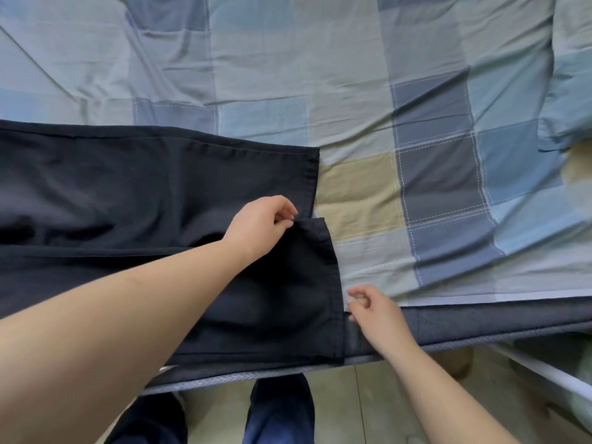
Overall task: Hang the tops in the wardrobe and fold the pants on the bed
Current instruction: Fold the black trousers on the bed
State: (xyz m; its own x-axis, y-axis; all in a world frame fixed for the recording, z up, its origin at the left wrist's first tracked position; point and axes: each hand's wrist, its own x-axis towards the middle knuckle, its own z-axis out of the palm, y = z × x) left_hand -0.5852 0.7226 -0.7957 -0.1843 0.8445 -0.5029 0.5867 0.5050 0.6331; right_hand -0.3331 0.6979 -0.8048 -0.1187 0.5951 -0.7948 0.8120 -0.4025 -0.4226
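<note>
Dark navy pants (128, 193) lie flat on the bed (320, 75), legs running from the left to their hems near the middle. The far leg ends at a hem around the centre; the near leg lies along the bed's front edge. My left hand (259, 225) pinches the top corner of the near leg's hem between thumb and fingers. My right hand (374, 312) hovers just right of that hem's lower part, at the mattress edge, fingers curled loosely and holding nothing that I can see.
The bed wears a checked sheet of blue, grey and tan squares. A pillow or folded cover (570, 75) sits at the right. The dark mattress edge (480, 325) runs along the front. My legs (278, 408) stand on the tiled floor below.
</note>
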